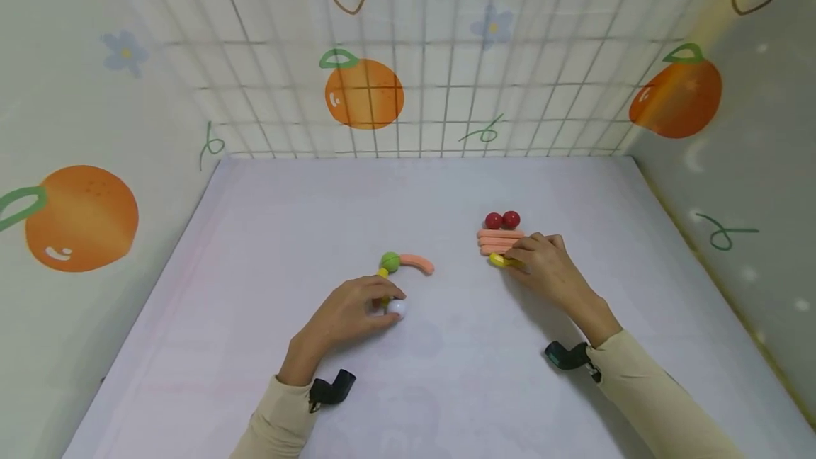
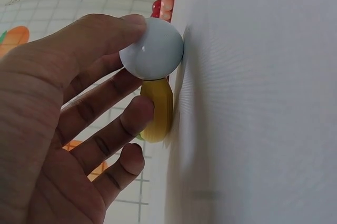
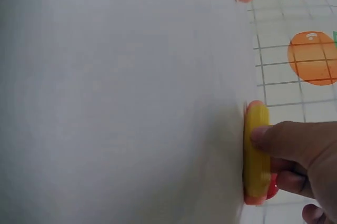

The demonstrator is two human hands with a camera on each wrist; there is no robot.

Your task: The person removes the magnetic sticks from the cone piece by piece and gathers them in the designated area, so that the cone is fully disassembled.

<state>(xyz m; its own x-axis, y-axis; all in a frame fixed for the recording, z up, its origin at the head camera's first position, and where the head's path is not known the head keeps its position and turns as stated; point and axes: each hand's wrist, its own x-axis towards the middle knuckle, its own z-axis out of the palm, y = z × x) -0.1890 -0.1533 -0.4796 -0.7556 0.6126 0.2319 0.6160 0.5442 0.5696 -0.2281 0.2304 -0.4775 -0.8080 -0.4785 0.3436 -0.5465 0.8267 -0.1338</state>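
Note:
My left hand pinches a glossy white ball between thumb and fingers, low at the table surface. Against that ball lies a yellow faceted piece; one fingertip overlaps it in the left wrist view. A green ball sits at its far end, with a curved pink stick extending right from it. Farther right, my right hand pinches a yellow stick between thumb and fingers. It lies alongside several straight pink sticks, whose right ends the hand partly hides.
Two red balls touch each other just beyond the pink sticks. A pale cloth covers the table. Behind it stands a wire grid behind a sheet printed with oranges, and printed sheets close off both sides.

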